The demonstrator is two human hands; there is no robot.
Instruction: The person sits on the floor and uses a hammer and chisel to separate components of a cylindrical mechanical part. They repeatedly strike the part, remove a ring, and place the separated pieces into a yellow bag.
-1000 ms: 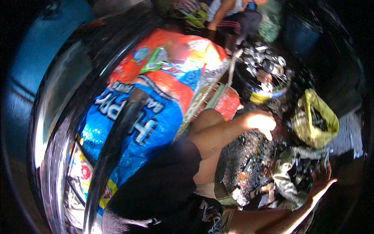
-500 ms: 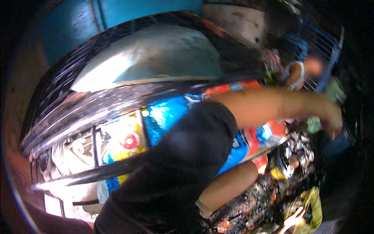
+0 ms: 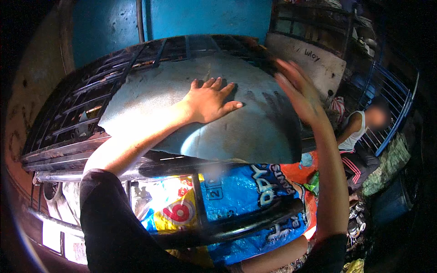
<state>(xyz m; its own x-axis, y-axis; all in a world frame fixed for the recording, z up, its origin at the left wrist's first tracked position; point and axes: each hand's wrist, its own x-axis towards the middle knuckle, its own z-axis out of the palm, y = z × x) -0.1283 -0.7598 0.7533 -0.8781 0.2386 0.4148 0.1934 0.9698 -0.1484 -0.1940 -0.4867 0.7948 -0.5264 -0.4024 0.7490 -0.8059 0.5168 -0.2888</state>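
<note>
Big blue printed sack (image 3: 246, 200) with a yellow and red patch at its left end is stuffed inside a dark metal-barred cart (image 3: 86, 113), orange bit poking out on the right. On top lies a curved grey metal sheet (image 3: 236, 132). Left hand (image 3: 209, 101) is pressed flat on it, fingers spread, gripping nothing. Right hand (image 3: 298, 93) is open too, blurry, probably just off the sheet's right edge. Another person (image 3: 359, 136) sits by a blue railing (image 3: 391, 113).

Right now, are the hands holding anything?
No. The left hand lies flat on the grey metal sheet; the right hand is open and blurred at its far edge.
</note>
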